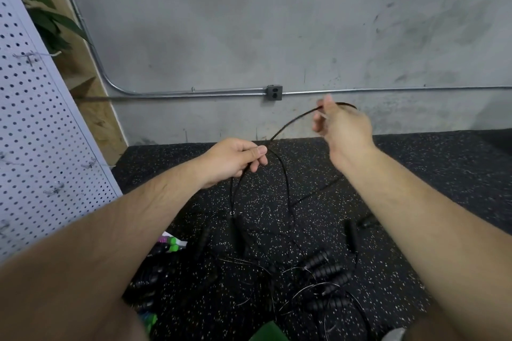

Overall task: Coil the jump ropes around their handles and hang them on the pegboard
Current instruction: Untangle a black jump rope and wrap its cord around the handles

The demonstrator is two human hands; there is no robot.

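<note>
A black jump rope (286, 183) runs between both hands above the speckled floor. My left hand (235, 159) pinches the rope in the middle of the view, and a loop hangs down from it to a black handle (237, 232). My right hand (343, 126), blurred and raised further right, holds the rope's other stretch, which arcs up from the left hand. The white pegboard (41, 133) with metal hooks (55, 190) stands at the left.
More jump ropes lie tangled on the black rubber floor (415, 174) below my hands, with black ribbed handles (324, 266) and a green-tipped handle (172, 243). A grey concrete wall with a conduit and outlet box (274, 92) is ahead. A plant stands behind the pegboard.
</note>
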